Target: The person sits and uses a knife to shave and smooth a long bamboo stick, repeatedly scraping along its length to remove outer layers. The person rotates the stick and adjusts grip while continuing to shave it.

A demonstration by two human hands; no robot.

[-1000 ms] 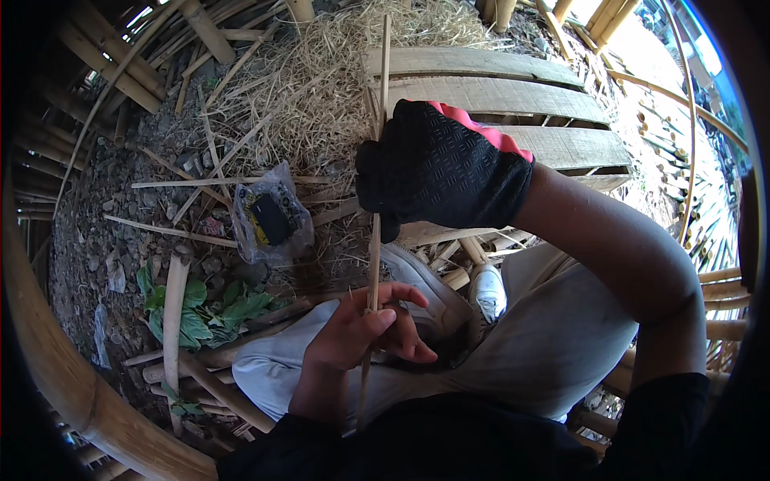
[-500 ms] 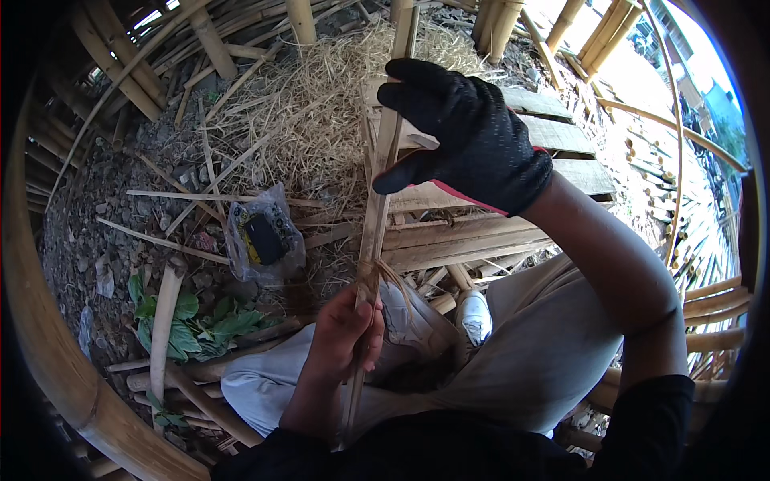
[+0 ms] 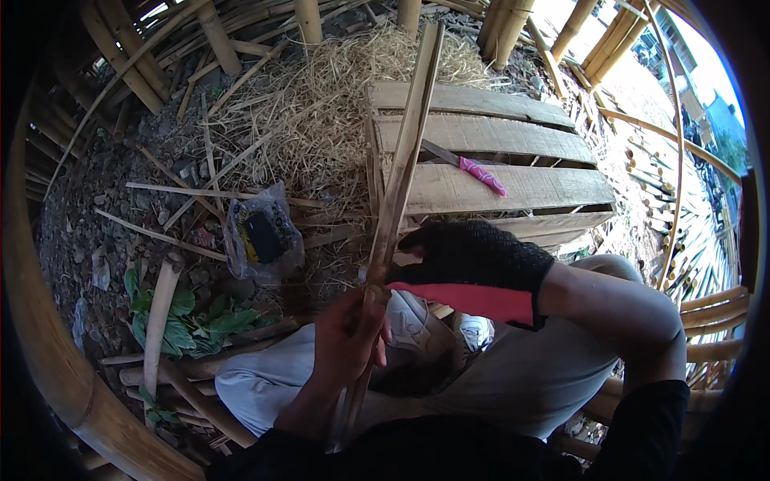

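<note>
A split bamboo strip (image 3: pixel 407 128) stands in front of the person, between the two hands, its long axis running nearly away from the body. The far end points up the view and leans a little to the right; the near end comes down over the lap, toward the lower left. Its hollow, channel-like face shows along the upper length, and a node bulges close to the hands.

The bare left hand (image 3: pixel 346 330) is closed around the strip just below this node, with the fingers curled about it. The right hand (image 3: pixel 481 268), in a black and red glove, comes in from the right beside the node, fingers bent and partly gathered; whether they pinch the strip or only touch it, I cannot tell.

Beyond the glove, a knife (image 3: pixel 473 170) with a pink patterned handle lies on the slatted wooden tabletop (image 3: pixel 513 188), its blade toward the upper left, partly behind the strip. To the left, a clear plastic bag (image 3: pixel 287 255) rests on the ground near bamboo shavings (image 3: pixel 281 136) and green leaves (image 3: pixel 228 322).
</note>
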